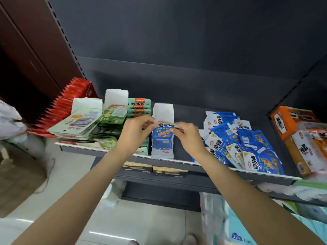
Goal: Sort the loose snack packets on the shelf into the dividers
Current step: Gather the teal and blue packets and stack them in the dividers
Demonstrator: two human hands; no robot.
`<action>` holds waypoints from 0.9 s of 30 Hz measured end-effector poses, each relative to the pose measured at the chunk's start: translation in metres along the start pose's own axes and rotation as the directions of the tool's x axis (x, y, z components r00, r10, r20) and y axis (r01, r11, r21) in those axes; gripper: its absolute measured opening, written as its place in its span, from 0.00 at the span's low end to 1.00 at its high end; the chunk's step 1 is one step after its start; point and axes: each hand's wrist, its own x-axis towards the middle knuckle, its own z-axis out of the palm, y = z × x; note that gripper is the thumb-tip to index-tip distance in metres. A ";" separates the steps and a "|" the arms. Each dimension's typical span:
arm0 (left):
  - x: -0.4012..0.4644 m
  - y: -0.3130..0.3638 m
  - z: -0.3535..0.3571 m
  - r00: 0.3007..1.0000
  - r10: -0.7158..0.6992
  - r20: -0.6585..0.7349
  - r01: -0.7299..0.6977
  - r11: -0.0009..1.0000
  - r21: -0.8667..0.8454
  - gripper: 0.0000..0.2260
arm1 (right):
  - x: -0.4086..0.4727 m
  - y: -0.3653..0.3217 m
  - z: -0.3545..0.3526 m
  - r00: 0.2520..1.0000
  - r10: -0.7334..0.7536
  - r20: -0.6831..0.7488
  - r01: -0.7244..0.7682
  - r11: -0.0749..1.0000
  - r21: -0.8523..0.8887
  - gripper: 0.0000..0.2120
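Risk of slipping: the small blue-and-white foil snack packet (163,130) is pinched only along its top edge, so I judge it could twist or drop short of the slot if either pinch loosens.
Risk of crowding: the white card divider (163,111) is narrow and already holds a short row of the same blue packets (162,147) lying flat; a packet set down askew could ride over the front edge of the dark grey metal shelf (184,138) and fall.
Risk from the pile: the loose heap of blue-and-white packets (247,144) on the right sits close to the shelf's front lip, some overhanging it, and a careless reach could knock several off.
Left hand: the left hand (136,131) has thumb and fingers closed on the packet's upper left corner.
Right hand: the right hand (187,135) has its fingers pinched together on the upper right corner of the same packet.
Where the packet is: held just above the row in the white divider, near the shelf's middle, between the green packets (139,105) and the heap.
How the packet looks: glossy, thin and crinkly, blue lower face with orange print, a white band with dark characters across the top; it hangs roughly upright, slightly blurred.
Left side of shelf: red packets (70,96), pale green flat pouches (77,121) and dark green packets (113,115) already stand in rows.
Far right: an orange cardboard box (290,124) with white labels.
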 end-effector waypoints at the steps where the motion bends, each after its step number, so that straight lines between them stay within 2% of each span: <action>1: -0.003 -0.006 0.000 0.998 -0.005 0.070 0.003 1.000 0.021 0.04 | -0.001 0.002 0.004 1.000 0.009 0.024 -0.008 1.000 -0.022 0.10; 6: -0.017 -0.021 0.006 0.927 -0.048 0.372 -0.034 0.977 0.211 0.10 | -0.009 0.014 0.007 0.976 0.053 0.212 -0.013 0.983 -0.183 0.14; 9: -0.023 -0.021 0.014 0.853 -0.108 0.510 -0.094 0.931 0.354 0.15 | -0.009 0.019 -0.002 0.930 0.134 0.343 -0.127 0.991 -0.043 0.18; 11: -0.026 -0.019 0.021 0.823 -0.162 0.544 0.009 0.962 0.273 0.15 | -0.008 0.023 -0.014 0.920 0.189 0.342 -0.245 0.961 0.129 0.20; 13: -0.027 -0.011 0.031 0.842 -0.171 0.511 0.127 0.985 0.119 0.12 | -0.007 0.033 -0.026 0.937 0.236 0.257 -0.298 0.925 0.237 0.19; 14: -0.027 -0.004 0.037 0.858 -0.168 0.485 0.163 0.985 0.052 0.10 | -0.008 0.042 -0.032 0.945 0.261 0.196 -0.304 0.923 0.235 0.18; 17: -0.021 0.023 0.064 0.890 -0.135 0.436 0.189 0.979 -0.081 0.10 | -0.013 0.075 -0.049 0.948 0.317 0.028 -0.318 0.948 0.027 0.14; 19: -0.015 0.042 0.089 0.892 -0.104 0.439 0.175 0.977 -0.124 0.10 | -0.017 0.099 -0.061 0.939 0.342 0.018 -0.335 0.929 -0.159 0.17; 22: -0.004 0.062 0.135 0.863 -0.125 0.490 0.194 0.976 -0.093 0.09 | -0.026 0.134 -0.080 0.916 0.397 0.062 -0.330 0.830 -0.450 0.27; 24: 0.007 0.064 0.173 0.840 -0.182 0.511 0.209 0.978 0.005 0.06 | -0.031 0.150 -0.089 0.881 0.459 0.109 -0.347 0.787 -0.509 0.33; 27: 0.020 0.064 0.219 0.791 -0.387 0.474 0.394 0.915 0.090 0.13 | -0.037 0.162 -0.095 0.867 0.463 0.184 -0.289 0.768 -0.572 0.34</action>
